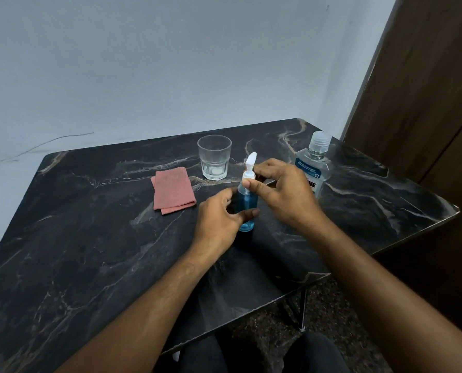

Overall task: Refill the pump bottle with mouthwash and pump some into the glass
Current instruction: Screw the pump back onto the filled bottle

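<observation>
A small clear pump bottle (247, 204) holding blue liquid stands upright on the dark marble table (95, 238). My left hand (219, 222) wraps around its body. My right hand (283, 192) pinches the collar of the white pump head (250, 164) between thumb and fingers. Behind it stands a clear glass (214, 157), with no liquid visible in it. The large mouthwash bottle (314, 162), cap on, stands at the right, partly hidden by my right hand.
A folded pink cloth (173, 190) lies left of the glass. The table's right edge is close to the mouthwash bottle, with a brown wooden door (426, 90) beyond. A pale wall runs behind the table.
</observation>
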`<control>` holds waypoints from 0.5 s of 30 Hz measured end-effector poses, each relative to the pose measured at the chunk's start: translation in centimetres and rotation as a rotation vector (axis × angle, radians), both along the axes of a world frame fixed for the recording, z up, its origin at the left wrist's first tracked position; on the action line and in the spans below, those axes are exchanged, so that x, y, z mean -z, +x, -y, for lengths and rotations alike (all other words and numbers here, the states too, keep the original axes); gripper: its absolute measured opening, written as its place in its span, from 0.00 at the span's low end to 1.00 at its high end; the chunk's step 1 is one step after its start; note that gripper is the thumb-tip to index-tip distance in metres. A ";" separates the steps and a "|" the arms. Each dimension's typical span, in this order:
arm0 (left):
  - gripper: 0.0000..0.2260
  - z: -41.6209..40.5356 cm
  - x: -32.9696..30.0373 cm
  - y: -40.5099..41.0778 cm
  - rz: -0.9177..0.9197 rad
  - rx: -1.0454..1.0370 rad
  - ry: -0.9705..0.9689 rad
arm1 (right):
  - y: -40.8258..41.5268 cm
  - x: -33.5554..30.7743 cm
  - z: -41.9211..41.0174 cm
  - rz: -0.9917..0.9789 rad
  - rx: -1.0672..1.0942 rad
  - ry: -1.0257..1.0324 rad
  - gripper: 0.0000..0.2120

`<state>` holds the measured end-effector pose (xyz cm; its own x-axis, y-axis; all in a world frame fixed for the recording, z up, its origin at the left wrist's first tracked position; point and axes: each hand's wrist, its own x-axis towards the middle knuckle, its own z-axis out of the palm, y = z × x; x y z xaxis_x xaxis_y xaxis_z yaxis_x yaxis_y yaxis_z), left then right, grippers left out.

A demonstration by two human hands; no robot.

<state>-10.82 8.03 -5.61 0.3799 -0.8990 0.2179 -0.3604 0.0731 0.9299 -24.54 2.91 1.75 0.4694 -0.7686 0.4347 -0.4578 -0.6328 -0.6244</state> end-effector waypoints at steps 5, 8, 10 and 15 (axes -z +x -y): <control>0.22 -0.4 0.1 -0.5 0.049 -0.101 -0.060 | 0.7 0.8 -0.6 0.156 0.123 0.023 0.14; 0.26 -0.3 -0.1 -0.6 -0.004 -0.150 -0.052 | 1.1 0.9 -1.1 0.343 0.146 0.122 0.13; 0.25 -0.2 -0.2 -0.7 -0.023 -0.143 -0.042 | 1.6 0.9 -1.0 0.388 0.182 0.217 0.17; 0.25 -0.4 -0.4 -0.8 -0.027 -0.120 -0.063 | 2.3 0.8 0.0 0.509 0.109 0.445 0.15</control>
<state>-11.67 8.45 -5.21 0.4899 -0.8318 0.2611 -0.3453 0.0899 0.9342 -22.28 2.87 0.98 0.2000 -0.9564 0.2129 -0.0849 -0.2334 -0.9687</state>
